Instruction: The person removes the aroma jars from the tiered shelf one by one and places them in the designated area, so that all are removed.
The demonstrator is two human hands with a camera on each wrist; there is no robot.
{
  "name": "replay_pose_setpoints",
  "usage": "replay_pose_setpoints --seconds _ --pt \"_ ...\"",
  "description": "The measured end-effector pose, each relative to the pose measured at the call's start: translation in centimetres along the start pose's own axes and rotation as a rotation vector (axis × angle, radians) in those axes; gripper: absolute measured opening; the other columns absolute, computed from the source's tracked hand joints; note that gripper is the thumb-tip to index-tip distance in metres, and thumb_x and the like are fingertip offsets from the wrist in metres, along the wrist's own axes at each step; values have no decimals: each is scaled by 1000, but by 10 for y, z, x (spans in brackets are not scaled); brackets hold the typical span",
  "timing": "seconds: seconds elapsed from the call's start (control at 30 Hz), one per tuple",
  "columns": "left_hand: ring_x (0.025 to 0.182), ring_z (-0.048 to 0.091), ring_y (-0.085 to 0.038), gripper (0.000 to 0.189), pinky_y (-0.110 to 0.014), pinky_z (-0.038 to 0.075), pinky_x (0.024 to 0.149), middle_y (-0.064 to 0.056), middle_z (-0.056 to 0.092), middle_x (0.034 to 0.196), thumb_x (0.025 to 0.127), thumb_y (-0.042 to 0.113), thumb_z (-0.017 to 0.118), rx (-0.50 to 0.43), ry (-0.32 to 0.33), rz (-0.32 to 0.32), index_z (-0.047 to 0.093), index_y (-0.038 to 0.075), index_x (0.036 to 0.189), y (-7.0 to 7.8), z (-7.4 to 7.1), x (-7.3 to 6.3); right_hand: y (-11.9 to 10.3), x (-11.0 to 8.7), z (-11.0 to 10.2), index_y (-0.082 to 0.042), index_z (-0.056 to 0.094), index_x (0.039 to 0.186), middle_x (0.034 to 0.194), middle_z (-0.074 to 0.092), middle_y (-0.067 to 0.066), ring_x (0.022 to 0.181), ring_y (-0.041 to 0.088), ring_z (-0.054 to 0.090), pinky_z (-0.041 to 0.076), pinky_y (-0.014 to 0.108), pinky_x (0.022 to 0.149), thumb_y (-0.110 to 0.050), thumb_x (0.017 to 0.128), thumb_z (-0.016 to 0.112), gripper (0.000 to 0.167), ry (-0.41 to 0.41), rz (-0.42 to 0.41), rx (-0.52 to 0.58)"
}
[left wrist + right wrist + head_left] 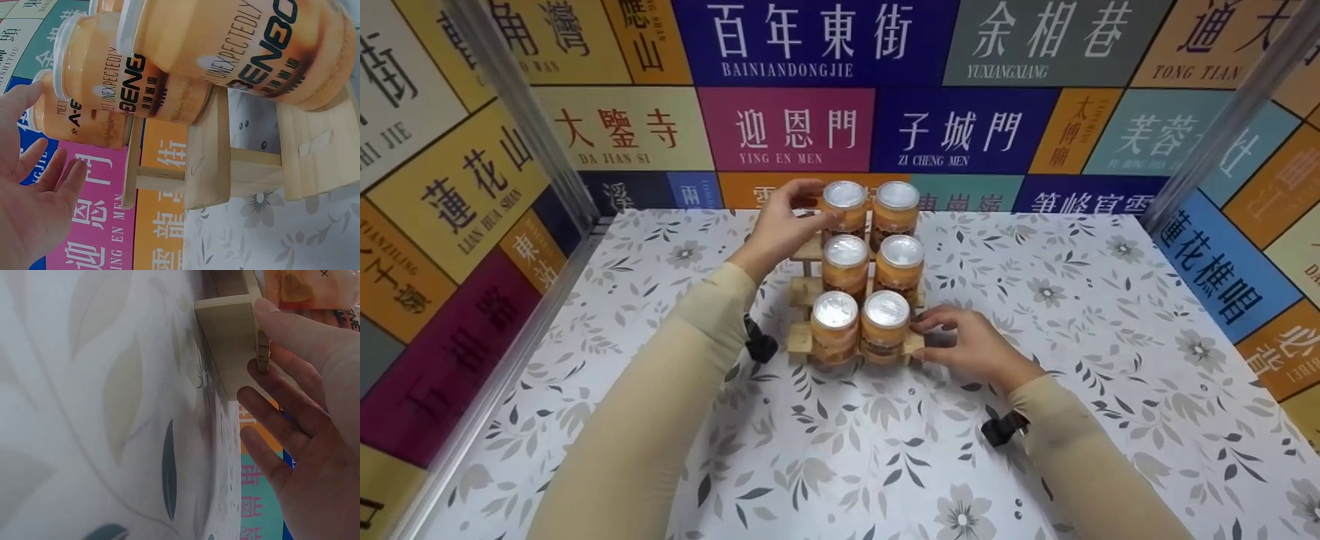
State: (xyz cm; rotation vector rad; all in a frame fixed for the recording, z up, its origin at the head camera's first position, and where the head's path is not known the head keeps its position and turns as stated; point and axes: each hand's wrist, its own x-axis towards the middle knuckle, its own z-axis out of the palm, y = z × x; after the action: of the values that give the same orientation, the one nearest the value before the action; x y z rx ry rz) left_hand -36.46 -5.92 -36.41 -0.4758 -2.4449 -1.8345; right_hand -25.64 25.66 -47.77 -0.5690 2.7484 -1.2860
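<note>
A stepped wooden rack (800, 339) holds several orange cans with silver lids, two on each of its three levels. My left hand (781, 225) is at the left can on the top level (844, 196). In the left wrist view, the thumb (25, 95) lies right at that can's lid rim, while the other fingers spread loosely beside the can. My right hand (971, 341) pinches the right end of the lowest shelf board (262, 343), thumb on one edge and fingertips on the other. Beside it stands the front right can (885, 326).
The rack stands on a table with a white floral cover (960, 450). Upright panels with coloured sign prints (787, 127) enclose the back and sides, joined by metal corner posts (1215, 120). A dark wrist strap mount (761, 341) shows under the left sleeve.
</note>
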Motion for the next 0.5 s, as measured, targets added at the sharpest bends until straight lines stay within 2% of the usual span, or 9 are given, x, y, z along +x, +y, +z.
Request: replay_pose_setpoints --seconds 0.13,0.5 --pt "128 56 -20 62 -34 52 104 -2 61 138 88 30 83 -29 -2 -11 57 14 142 2 0 -1 0 0 0 -12 78 111 126 72 6 125 30 63 51 54 107 -19 79 90 35 -2 -19 14" --pt "125 59 -25 59 -35 54 102 -10 63 135 87 21 84 -42 -4 0 59 9 139 2 8 5 0 1 0 -15 78 110 128 71 5 124 30 63 54 53 103 -22 79 91 34 -8 9 35"
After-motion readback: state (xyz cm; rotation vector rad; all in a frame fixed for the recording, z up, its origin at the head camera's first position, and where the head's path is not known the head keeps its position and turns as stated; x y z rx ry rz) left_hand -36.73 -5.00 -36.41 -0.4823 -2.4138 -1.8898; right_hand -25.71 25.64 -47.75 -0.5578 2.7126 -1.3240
